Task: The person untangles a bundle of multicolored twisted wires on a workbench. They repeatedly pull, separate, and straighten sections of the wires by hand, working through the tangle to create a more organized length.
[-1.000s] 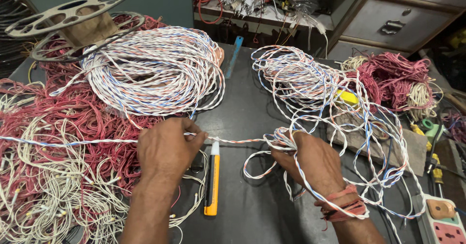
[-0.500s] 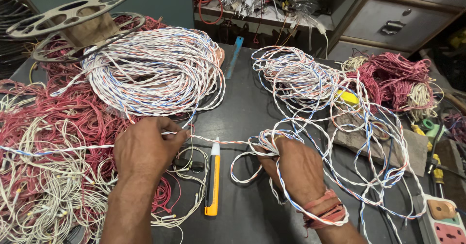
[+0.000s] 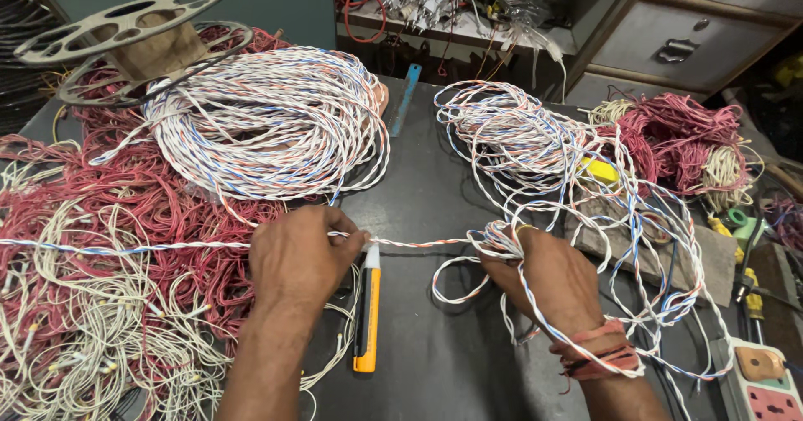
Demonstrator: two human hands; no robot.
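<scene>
On a dark worktable (image 3: 435,337), left hand (image 3: 301,258) and right hand (image 3: 548,274) each pinch a taut twisted wire (image 3: 418,243).

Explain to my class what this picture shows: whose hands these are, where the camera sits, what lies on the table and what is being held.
There is no machine here: a person works with two bare hands, and the camera is worn on their head, looking down. The left hand pinches a twisted white, blue and orange wire that runs across to the right hand, which has loops of the same wire gathered in its grip. On the dark table lie a big coil of twisted wire, a looser bundle, heaps of red and white wires, an empty spool, and an orange and black utility knife between the hands. A power strip sits at the lower right.
</scene>
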